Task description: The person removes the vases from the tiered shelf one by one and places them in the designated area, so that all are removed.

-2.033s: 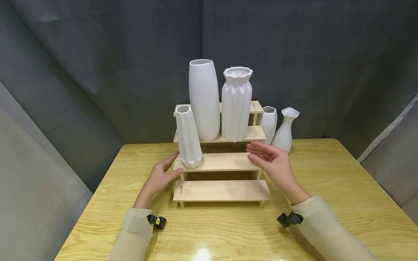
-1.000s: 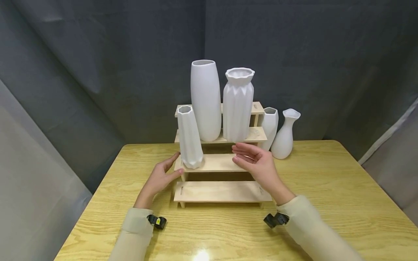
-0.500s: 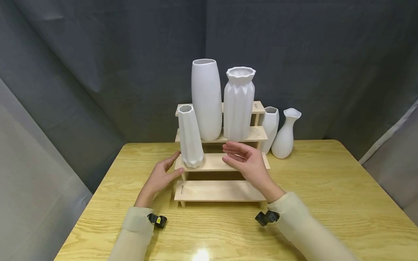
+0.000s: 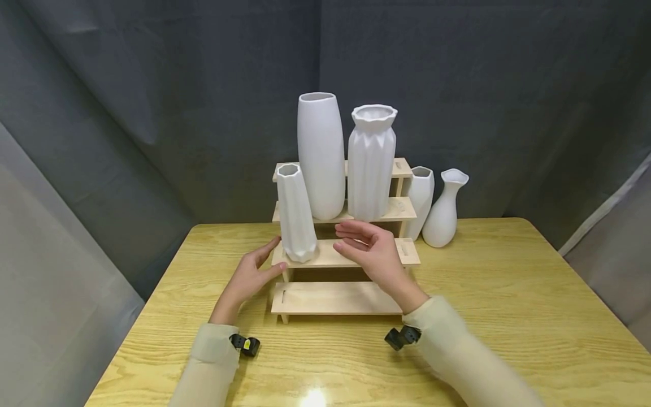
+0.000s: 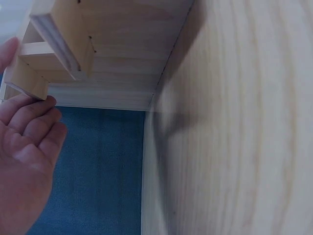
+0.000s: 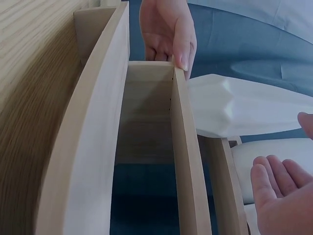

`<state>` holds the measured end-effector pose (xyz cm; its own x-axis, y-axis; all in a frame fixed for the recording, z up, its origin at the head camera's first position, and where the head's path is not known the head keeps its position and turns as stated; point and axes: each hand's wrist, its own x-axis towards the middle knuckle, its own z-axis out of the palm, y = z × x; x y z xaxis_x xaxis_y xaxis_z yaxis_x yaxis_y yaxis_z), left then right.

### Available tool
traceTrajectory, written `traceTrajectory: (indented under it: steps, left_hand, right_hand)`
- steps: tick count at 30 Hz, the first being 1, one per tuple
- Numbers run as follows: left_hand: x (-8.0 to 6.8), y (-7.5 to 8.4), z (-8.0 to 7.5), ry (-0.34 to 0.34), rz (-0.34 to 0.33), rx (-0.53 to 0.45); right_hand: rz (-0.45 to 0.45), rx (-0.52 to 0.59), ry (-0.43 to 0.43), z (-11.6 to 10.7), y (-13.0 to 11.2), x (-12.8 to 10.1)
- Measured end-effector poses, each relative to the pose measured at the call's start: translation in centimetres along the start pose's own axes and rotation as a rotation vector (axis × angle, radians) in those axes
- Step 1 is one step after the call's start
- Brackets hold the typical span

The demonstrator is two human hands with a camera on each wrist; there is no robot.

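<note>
With our left hand [image 4: 249, 275] we grip the left end of the second-lowest step [image 4: 328, 259] of the wooden stand [image 4: 330, 298], perhaps to steady it, while our empty right hand [image 4: 372, 249], thumb and fingers apart, hovers over it. At that end stands the slim pleated vase [image 4: 296, 217]; behind, two taller vases [image 4: 321, 158] sit higher, presumably to stay visible.

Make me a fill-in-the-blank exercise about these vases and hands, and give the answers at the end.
The wooden stand has ____ steps. The left hand grips the end of the step that is third from the ____. The right hand holds ____. The rightmost vase stands directly on the ____.

Missing words: four; top; nothing; table.
</note>
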<state>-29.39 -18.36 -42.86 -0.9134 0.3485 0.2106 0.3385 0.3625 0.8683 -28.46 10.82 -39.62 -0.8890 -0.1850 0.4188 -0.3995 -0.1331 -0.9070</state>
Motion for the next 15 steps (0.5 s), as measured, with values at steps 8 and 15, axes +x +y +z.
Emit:
traceTrajectory:
  steps: [8, 15]
  left_hand:
    - [0.0, 0.0, 0.0, 0.006, 0.02, -0.003]
    - [0.0, 0.0, 0.0, 0.009, 0.016, -0.003]
  right_hand:
    - [0.0, 0.006, -0.005, 1.1, 0.4, 0.5]
    - [-0.02, -0.012, -0.027, 1.9, 0.8, 0.9]
